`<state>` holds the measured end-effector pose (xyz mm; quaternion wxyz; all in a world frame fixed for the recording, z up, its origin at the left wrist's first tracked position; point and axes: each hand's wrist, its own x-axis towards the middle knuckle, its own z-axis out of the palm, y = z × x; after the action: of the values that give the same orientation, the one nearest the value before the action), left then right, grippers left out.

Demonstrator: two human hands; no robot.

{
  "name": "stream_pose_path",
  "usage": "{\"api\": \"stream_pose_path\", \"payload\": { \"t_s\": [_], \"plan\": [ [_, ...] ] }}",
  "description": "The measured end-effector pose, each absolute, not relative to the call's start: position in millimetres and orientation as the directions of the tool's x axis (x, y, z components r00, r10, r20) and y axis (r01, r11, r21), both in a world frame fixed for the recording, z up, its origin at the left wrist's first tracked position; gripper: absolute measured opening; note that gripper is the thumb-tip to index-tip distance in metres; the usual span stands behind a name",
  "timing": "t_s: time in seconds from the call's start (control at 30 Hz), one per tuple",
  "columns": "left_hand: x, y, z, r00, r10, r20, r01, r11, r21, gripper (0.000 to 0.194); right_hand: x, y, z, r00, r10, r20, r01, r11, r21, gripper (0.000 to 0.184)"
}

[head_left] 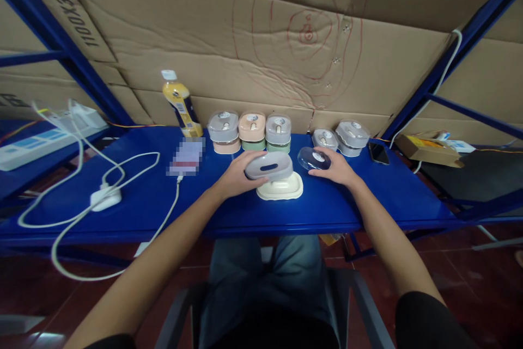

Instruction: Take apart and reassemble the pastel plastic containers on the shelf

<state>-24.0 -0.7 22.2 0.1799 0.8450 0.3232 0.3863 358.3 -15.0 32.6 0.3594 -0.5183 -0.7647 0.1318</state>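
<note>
My left hand (239, 176) is closed around the side of a grey oval soap dish tray (281, 166) with a dark slot in its middle. The tray is tilted above a cream soap dish base (281, 190) on the table and partly hides it. To the right, my right hand (340, 168) grips a clear oval lid (309, 159) with a round sticker on top. Whether the lid touches the table I cannot tell.
Lidded boxes in grey, peach and green (252, 126) stand stacked at the back, with more grey ones (352, 135) further right. A yellow drink bottle (182, 106), a charging phone (186, 157), a white cable (65, 224) and a dark phone (379, 153) lie about the blue table (327, 210).
</note>
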Motion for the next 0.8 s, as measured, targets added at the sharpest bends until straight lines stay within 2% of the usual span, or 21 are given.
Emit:
{"api": "stream_pose_path", "payload": {
  "t_s": [0.07, 0.13, 0.3, 0.53, 0.8],
  "plan": [
    [-16.6, -10.7, 24.7, 0.537, 0.672, 0.51, 0.386, -0.734, 0.559, 0.087, 351.7, -20.0, 37.8, -0.203, 0.842, 0.5, 0.668, 0.493, -0.557, 0.092],
    [-8.8, -17.9, 23.5, 0.588, 0.671, 0.451, 0.377, -0.721, 0.581, 0.102, 340.0, -28.2, 44.4, -0.277, 0.789, 0.549, 0.617, 0.584, -0.528, 0.091],
    [4.7, -18.9, 12.6, 0.641, 0.663, 0.387, 0.324, -0.691, 0.646, 0.124, 295.5, -50.1, 53.5, -0.55, 0.687, 0.475, 0.521, 0.727, -0.448, 0.09],
    [6.1, -13.3, 5.8, 0.624, 0.677, 0.389, 0.319, -0.676, 0.664, 0.133, 257.7, -51.3, 51.4, -0.618, 0.71, 0.338, 0.617, 0.705, -0.35, 0.094],
    [6.9, -13.5, 6.3, 0.627, 0.674, 0.39, 0.337, -0.687, 0.644, 0.125, 262.5, -46.7, 44.5, -0.6, 0.698, 0.392, 0.549, 0.715, -0.433, 0.096]
  ]
}}
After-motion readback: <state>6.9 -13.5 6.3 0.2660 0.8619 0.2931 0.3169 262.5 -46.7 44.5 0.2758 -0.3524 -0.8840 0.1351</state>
